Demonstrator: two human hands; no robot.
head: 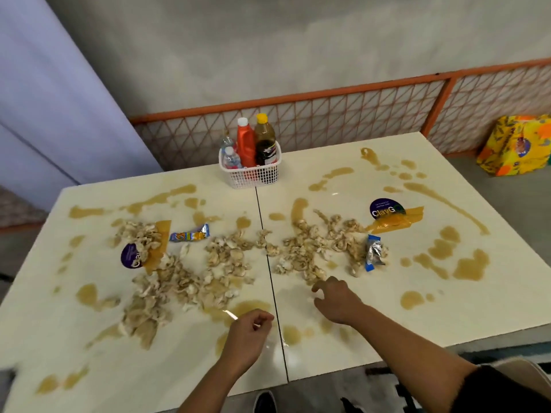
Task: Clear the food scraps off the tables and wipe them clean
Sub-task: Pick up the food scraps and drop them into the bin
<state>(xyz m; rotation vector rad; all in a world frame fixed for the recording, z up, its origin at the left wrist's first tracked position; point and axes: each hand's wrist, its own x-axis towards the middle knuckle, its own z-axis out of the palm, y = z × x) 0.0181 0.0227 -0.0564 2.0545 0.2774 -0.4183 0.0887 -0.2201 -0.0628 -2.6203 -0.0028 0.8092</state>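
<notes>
Nearest to the camera, the left hand (250, 332) hangs just over the near edge of the left tabletop (44, 308), close to the seam between the two tables. Its fingers (264, 318) are curled in, and I cannot tell if they pinch a small thing or nothing. A little farther, the right hand (338, 304) is low over the right tabletop (417, 317). Its fingers are bent like a loose claw, a little apart, and seem to hold nothing. The food scraps (301, 251) lie just beyond these fingertips, near but apart from them, in a broad pale band that crosses both tables at the middle. They look light, soft and broken in many pieces, probably damp from the brown puddles (471, 266) around them. So I judge they will not lift as one mass. It is better to rake them together with cupped fingers from the near edge of the heap, and the wet surface can be slippery and sticky. A crumpled silver and blue wrapper (373, 253) lies at the right end of the band and a colourful one (190, 234) is on the left table. Both seem thin and easy to pinch by a corner. At the far edge a white basket (250, 171) with bottles stands across the seam.
</notes>
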